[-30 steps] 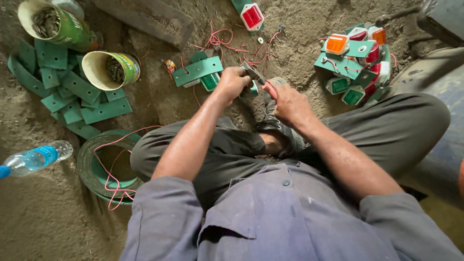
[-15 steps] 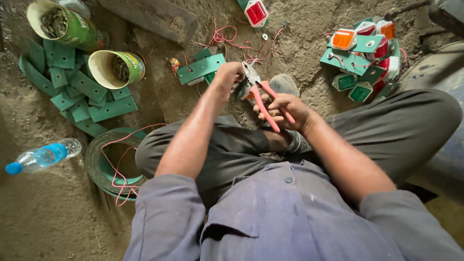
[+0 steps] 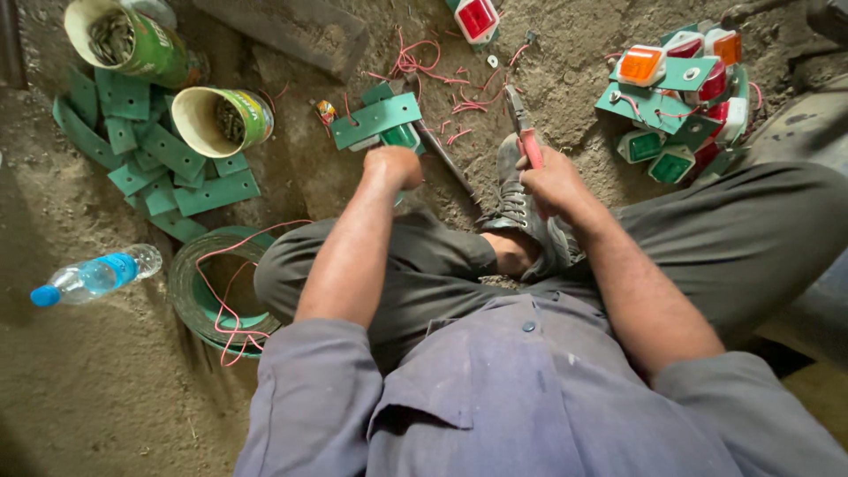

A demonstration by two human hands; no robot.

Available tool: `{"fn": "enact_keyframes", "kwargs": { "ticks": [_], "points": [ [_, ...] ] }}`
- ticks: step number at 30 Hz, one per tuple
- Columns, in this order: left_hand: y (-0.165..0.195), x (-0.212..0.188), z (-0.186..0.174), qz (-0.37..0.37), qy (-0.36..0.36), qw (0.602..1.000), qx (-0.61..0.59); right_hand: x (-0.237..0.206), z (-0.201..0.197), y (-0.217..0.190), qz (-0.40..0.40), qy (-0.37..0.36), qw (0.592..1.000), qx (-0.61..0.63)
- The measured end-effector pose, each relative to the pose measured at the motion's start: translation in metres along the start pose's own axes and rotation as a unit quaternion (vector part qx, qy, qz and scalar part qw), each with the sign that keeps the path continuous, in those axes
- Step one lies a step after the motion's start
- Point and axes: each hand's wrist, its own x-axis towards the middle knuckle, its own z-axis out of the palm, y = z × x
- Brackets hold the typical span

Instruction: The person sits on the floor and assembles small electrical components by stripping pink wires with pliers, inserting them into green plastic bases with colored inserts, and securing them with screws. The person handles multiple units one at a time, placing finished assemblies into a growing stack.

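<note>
I sit cross-legged on dusty ground. My right hand [image 3: 555, 181] is closed around the red handles of a pair of pliers [image 3: 523, 126], whose metal jaws point away from me. My left hand [image 3: 394, 166] is fisted over a small green lamp unit [image 3: 401, 138] beside a green metal bracket [image 3: 376, 119]; what it grips is mostly hidden. A thin metal rod [image 3: 446, 164] lies between the hands. Red wire offcuts [image 3: 424, 66] are scattered beyond them.
Two open tins of screws [image 3: 221, 119] [image 3: 124, 37] stand at the left among several green brackets [image 3: 168, 159]. A pile of lamp units [image 3: 680, 97] with red and orange lenses lies at the right. A plastic water bottle [image 3: 93, 276] and a green ring with red wire [image 3: 216, 287] lie near my left knee.
My hands have drawn apart: the right hand swung the pliers away to the right, jaws now pointing up. The left hand dropped onto the green lamp unit.
</note>
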Motion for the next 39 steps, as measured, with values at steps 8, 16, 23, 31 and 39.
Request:
{"fn": "enact_keyframes", "kwargs": {
  "ticks": [8, 16, 23, 31, 39],
  "points": [
    [-0.002, 0.016, -0.006, -0.042, 0.001, 0.998, 0.046, -0.013, -0.019, -0.029, -0.126, 0.044, 0.964, -0.231],
    [0.050, 0.043, -0.059, 0.027, 0.332, 0.937, -0.101, 0.001, -0.009, -0.016, -0.115, 0.093, 0.937, -0.315],
    [0.136, 0.131, -0.153, -0.023, 0.411, 0.888, -0.206, 0.005, -0.003, 0.004, -0.149, 0.150, 0.931, -0.298],
    [0.127, 0.136, -0.147, -0.042, 0.391, 0.883, -0.258, 0.013, -0.027, -0.018, -0.061, 0.066, 0.971, -0.220],
    [0.058, 0.025, -0.056, 0.298, -0.087, 0.392, -0.866, 0.026, -0.030, -0.013, -0.004, 0.046, 0.981, -0.188]
  ]
}}
